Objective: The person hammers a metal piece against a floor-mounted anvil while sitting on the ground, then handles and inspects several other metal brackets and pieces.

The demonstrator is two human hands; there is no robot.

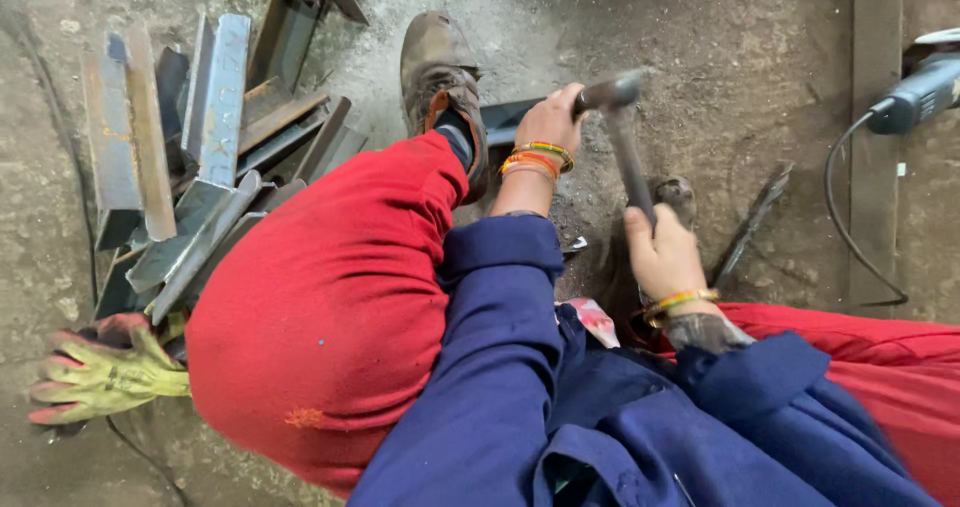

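Observation:
My right hand (662,255) is closed around the handle of a metal hammer (622,132). Its blurred head hangs at the top, just right of my left hand (548,122). That hand, with orange and yellow bangles on its wrist, is curled over the end of a dark steel piece (503,119) lying on the dusty floor. My worn boot (440,77) stands right beside this piece on the left. My red trouser knee and blue sleeves fill the lower middle and hide the ground beneath.
A pile of cut steel angle sections (215,117) lies at the left, with yellow and red work gloves (100,372) below it. An angle grinder (925,87) and its black cable (845,227) sit at the right. A thin metal strip (752,219) lies near my right hand.

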